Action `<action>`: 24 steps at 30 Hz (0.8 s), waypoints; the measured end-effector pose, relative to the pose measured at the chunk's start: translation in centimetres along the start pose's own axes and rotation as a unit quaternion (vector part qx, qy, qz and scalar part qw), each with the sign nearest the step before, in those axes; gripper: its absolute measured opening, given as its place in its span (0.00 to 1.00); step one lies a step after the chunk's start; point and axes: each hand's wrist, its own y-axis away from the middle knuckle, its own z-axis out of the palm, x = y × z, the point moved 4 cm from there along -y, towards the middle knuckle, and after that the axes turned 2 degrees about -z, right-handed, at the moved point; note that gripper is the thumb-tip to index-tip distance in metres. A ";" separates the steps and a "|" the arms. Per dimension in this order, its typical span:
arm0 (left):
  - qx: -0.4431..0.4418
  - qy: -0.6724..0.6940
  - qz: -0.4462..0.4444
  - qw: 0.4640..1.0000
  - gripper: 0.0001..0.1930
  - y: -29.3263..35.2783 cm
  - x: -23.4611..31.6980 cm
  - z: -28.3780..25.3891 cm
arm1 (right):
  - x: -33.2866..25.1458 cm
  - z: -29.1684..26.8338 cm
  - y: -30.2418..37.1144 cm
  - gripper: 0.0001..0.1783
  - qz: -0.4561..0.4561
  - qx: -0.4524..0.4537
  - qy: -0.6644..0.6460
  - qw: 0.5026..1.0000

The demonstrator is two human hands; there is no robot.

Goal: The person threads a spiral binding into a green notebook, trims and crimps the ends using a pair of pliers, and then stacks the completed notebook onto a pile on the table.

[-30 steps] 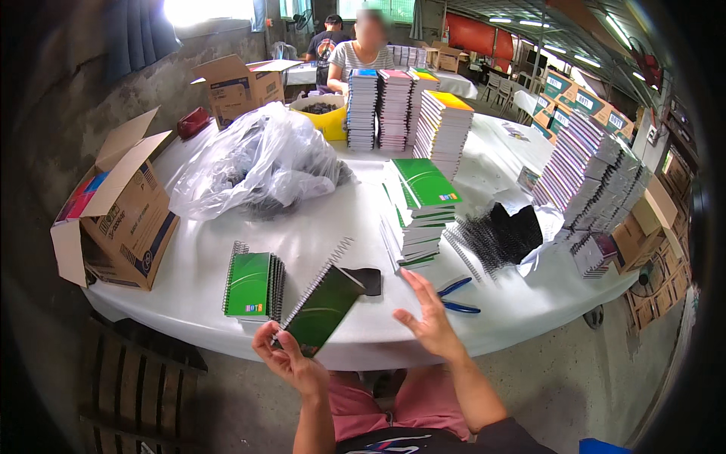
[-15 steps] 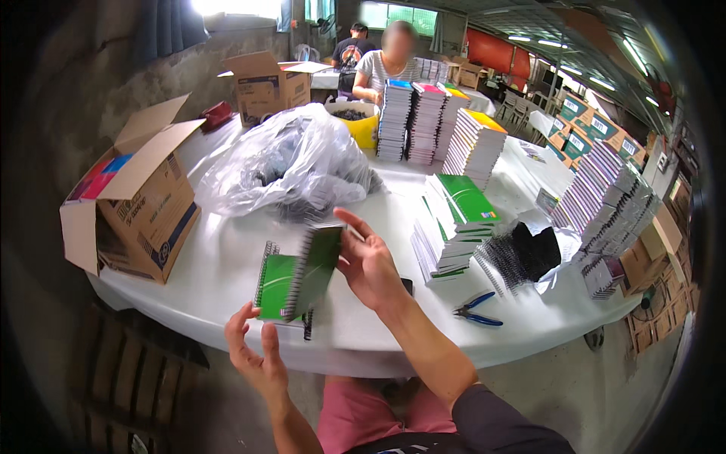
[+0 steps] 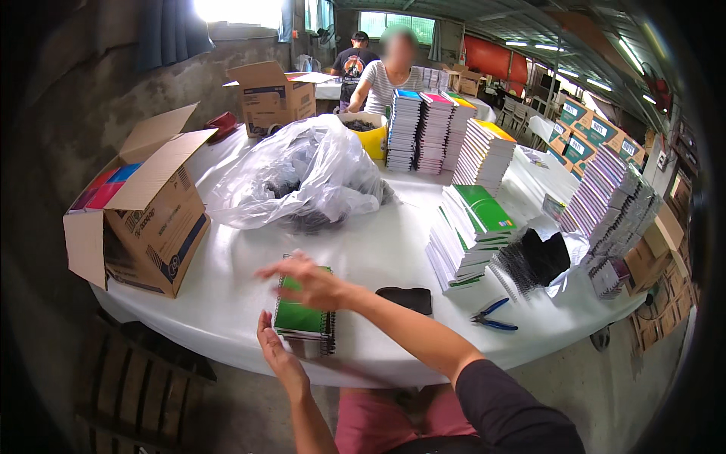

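Observation:
Near the front edge of the table lies a small pile of green spiral notebooks [image 3: 299, 318], black wire coils along the side. My left hand [image 3: 281, 357], fingers stretched out and not gripping, is against the pile's near left corner. Over the pile's far end reaches my right hand [image 3: 306, 281], a little blurred, with fingers spread and nothing visible in it. It covers part of the top cover. A flat black pad-like piece [image 3: 404, 300] rests on the table right of the pile.
Beyond the pile sits a clear plastic bag [image 3: 302, 170] of dark coils. An open carton [image 3: 155, 219] stands left. Rightward are a green notebook stack [image 3: 473, 227], blue-handled pliers [image 3: 495, 316] and loose black coils [image 3: 522, 265]. Across the table, a person stands by a yellow tub [image 3: 369, 140].
The notebook my right hand held upright is now down on the pile and released. My right hand has moved left over it; the black piece on the table is more exposed.

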 end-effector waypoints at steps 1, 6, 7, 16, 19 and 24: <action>-0.004 -0.001 -0.001 1.000 0.24 0.0 -0.2 0.4 | 1.6 -1.6 0.6 0.21 0.051 0.062 -0.034 0.996; 0.044 0.027 0.037 0.998 0.22 -0.5 -1.3 2.1 | 8.6 -2.0 5.7 0.19 0.332 0.160 -0.266 0.891; 0.058 0.047 0.034 0.997 0.23 -0.6 -1.1 2.4 | 8.6 -1.2 6.0 0.19 0.312 0.163 -0.280 0.893; 0.117 0.113 0.093 0.982 0.22 -2.2 -2.0 3.8 | 8.6 1.4 6.3 0.22 0.288 0.289 -0.395 0.823; 0.123 0.108 0.098 0.982 0.18 -2.4 -2.3 3.6 | 8.4 1.7 5.7 0.23 0.250 0.369 -0.353 0.822; 0.120 0.097 0.089 0.984 0.14 -2.7 -2.7 3.2 | 8.7 1.8 5.9 0.19 0.261 0.325 -0.358 0.835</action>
